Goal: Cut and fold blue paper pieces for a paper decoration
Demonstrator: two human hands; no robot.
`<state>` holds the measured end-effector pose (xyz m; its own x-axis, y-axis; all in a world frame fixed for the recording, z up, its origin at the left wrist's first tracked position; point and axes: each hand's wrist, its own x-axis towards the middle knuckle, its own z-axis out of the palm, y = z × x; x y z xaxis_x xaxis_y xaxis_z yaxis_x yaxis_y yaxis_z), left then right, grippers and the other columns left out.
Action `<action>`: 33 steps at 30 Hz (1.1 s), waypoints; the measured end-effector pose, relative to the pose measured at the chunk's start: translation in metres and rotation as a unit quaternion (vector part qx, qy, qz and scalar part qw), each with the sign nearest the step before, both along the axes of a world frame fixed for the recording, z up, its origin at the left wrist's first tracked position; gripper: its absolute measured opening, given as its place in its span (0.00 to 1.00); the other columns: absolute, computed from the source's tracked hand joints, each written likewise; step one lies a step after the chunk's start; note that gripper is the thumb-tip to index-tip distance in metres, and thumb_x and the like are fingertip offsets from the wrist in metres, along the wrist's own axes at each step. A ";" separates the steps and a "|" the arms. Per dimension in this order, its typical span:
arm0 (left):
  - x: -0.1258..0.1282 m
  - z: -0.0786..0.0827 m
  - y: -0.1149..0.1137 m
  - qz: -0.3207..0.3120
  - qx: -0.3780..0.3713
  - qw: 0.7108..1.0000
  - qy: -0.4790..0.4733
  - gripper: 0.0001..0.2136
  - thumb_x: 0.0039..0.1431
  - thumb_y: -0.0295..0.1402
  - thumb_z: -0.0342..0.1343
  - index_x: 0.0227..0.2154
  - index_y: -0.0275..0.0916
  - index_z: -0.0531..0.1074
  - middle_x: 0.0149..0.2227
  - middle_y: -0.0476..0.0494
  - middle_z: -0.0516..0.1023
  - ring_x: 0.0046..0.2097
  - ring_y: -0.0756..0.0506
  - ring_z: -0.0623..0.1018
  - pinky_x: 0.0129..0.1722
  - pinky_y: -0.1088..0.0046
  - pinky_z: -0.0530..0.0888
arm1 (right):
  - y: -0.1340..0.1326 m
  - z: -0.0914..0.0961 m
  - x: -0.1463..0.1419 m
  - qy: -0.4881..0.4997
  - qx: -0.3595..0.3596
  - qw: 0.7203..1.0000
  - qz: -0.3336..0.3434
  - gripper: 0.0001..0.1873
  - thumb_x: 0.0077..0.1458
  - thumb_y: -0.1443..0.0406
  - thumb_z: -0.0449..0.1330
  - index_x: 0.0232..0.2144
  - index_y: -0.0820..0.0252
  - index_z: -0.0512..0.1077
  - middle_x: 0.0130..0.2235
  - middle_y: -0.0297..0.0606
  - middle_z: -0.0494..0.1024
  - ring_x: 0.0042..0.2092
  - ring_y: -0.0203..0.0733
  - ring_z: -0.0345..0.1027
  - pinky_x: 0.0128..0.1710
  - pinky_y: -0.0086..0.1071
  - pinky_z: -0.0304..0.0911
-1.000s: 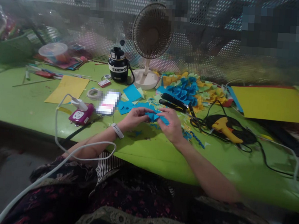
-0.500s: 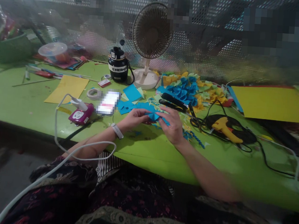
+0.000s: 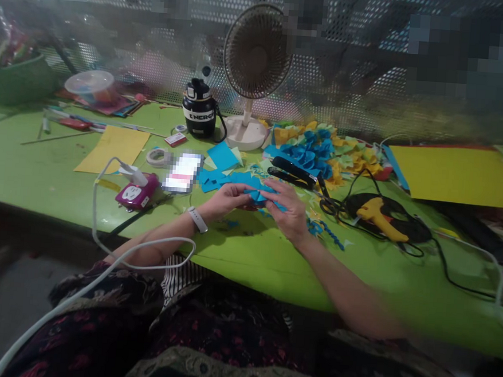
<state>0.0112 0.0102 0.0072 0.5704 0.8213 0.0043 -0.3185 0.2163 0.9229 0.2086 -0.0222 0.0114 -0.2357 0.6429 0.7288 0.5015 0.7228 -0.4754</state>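
Note:
A small piece of blue paper (image 3: 256, 195) is pinched between my two hands above the table's near side. My left hand (image 3: 229, 199), with a white watch band at its wrist, grips the paper's left side between thumb and fingers. From the right, my right hand (image 3: 288, 209) holds the other side, its thumb below and fingers on top. Part of the paper is hidden by the fingers. Cut blue paper pieces (image 3: 212, 180) lie just beyond my left hand. A black stapler (image 3: 292, 172) rests behind my right hand.
A yellow glue gun (image 3: 381, 219) lies among black cords at right. Crumpled paper petals (image 3: 318, 150) are heaped before a fan (image 3: 257, 57). To the left are a phone (image 3: 182, 172), tape roll (image 3: 158, 157) and purple power socket (image 3: 137, 193). A white cable (image 3: 144, 244) crosses my left forearm.
Both hands stay in nearly the same place. The fingers of my right hand have shifted slightly over the blue paper, covering its middle more.

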 end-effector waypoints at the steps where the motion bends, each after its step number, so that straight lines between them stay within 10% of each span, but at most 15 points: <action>1: 0.000 0.000 0.000 0.002 -0.010 1.000 -0.003 0.23 0.41 0.43 0.73 0.36 0.33 0.78 0.33 0.43 0.83 0.33 0.48 0.82 0.40 0.71 0.78 | 0.001 -0.001 0.000 -0.011 0.018 1.000 -0.005 0.11 0.61 0.65 0.59 0.42 0.49 0.80 0.52 0.39 0.80 0.57 0.48 0.71 0.57 0.51 0.67; 12: 0.000 0.003 0.002 0.046 -0.094 0.994 -0.029 0.17 0.42 0.37 0.73 0.32 0.33 0.76 0.30 0.45 0.82 0.32 0.47 0.82 0.40 0.69 0.79 | -0.001 -0.006 -0.001 -0.178 0.020 0.983 -0.039 0.21 0.58 0.60 0.59 0.54 0.53 0.74 0.62 0.42 0.71 0.65 0.55 0.60 0.62 0.56 0.59; 24: 0.001 0.001 0.003 0.064 -0.045 0.996 -0.038 0.19 0.42 0.38 0.74 0.35 0.33 0.79 0.35 0.43 0.83 0.37 0.46 0.83 0.43 0.68 0.77 | 0.003 -0.014 -0.002 -0.122 -0.022 0.992 0.010 0.29 0.61 0.60 0.56 0.64 0.53 0.63 0.65 0.45 0.66 0.67 0.52 0.56 0.65 0.57 0.55; 33: 0.000 0.004 0.005 0.063 -0.057 0.996 -0.017 0.20 0.39 0.39 0.75 0.32 0.33 0.77 0.33 0.43 0.83 0.35 0.46 0.83 0.41 0.68 0.78 | 0.009 -0.016 0.003 0.056 -0.216 0.975 -0.027 0.27 0.63 0.51 0.52 0.59 0.55 0.70 0.62 0.46 0.70 0.63 0.50 0.63 0.63 0.51 0.58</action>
